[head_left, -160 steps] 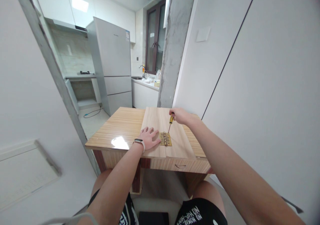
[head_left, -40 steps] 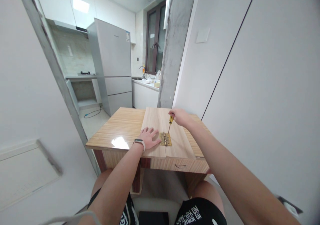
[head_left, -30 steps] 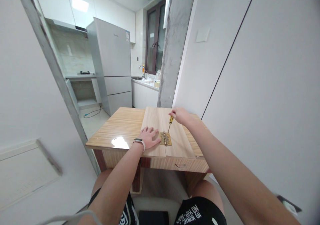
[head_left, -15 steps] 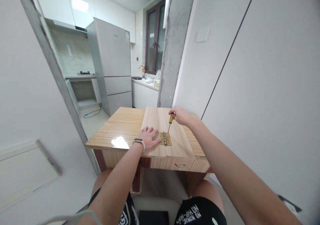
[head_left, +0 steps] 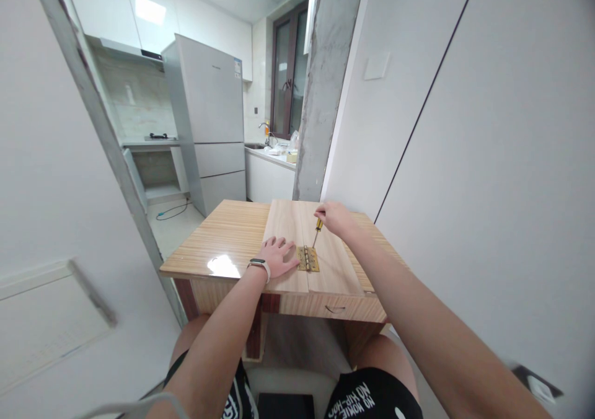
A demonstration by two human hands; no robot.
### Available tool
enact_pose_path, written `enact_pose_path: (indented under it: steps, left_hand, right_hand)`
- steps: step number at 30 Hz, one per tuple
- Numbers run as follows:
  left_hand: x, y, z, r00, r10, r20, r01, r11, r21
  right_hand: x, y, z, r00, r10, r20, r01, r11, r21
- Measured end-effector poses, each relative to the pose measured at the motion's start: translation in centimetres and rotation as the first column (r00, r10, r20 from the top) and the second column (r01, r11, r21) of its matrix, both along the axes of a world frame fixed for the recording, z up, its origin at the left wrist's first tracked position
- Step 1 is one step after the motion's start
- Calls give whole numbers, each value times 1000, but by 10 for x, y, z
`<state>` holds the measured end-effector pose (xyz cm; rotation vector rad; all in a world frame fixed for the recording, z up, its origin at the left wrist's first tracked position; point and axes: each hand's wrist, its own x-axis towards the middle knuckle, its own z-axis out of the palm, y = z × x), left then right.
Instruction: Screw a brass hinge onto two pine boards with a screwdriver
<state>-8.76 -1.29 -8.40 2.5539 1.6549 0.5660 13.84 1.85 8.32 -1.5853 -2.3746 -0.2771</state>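
Observation:
A brass hinge (head_left: 307,258) lies flat across the seam between two pale wooden boards (head_left: 332,269) on the table. My right hand (head_left: 335,218) grips the top of a yellow-and-black screwdriver (head_left: 318,225), which stands slightly tilted with its tip at the hinge's upper right corner. Whether a screw sits under the tip is too small to see. My left hand (head_left: 279,256) rests flat on the left board with fingers spread, its thumb at the hinge's left edge. A pale-strapped band is on that wrist.
The boards lie on a striped wooden table (head_left: 223,233) with a drawer (head_left: 335,308) facing me. A white wall (head_left: 441,177) stands close on the right. Beyond the table are a grey fridge (head_left: 216,106) and a counter with a sink (head_left: 255,146).
The fingers of my right hand have shifted slightly around the screwdriver handle. My left hand and the hinge stay in place.

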Motion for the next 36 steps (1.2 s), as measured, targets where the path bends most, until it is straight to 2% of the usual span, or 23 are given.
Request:
enact_pose_path:
  steps: [4, 10, 15, 21, 26, 32, 36]
  left_hand:
    - [0, 0, 0, 1000, 6, 2, -6, 1000, -11]
    - [-1, 0, 0, 1000, -5, 3, 5, 1000, 9]
    - [-1, 0, 0, 1000, -14, -9, 14, 1000, 18]
    - [0, 1, -2, 1000, -7, -2, 7, 1000, 17]
    - [0, 1, -2, 1000, -8, -2, 8, 1000, 11]
    - [-2, 2, -2, 1000, -14, -1, 14, 1000, 11]
    - [-2, 2, -3, 1000, -2, -3, 2, 1000, 3]
  right_hand:
    - [1, -1, 0, 998, 41, -43, -41, 999, 2]
    - [3, 2, 7, 997, 72, -28, -74, 994, -86]
    - [0, -1, 11, 999, 14, 44, -9, 996, -91]
    - [-1, -2, 7, 995, -60, 74, 61, 998, -8]
    - [2, -2, 0, 1000, 23, 10, -24, 999, 29]
    - [8, 3, 0, 995, 90, -37, -92, 993, -72]
    - [9, 6, 3, 996, 88, -27, -90, 991, -98]
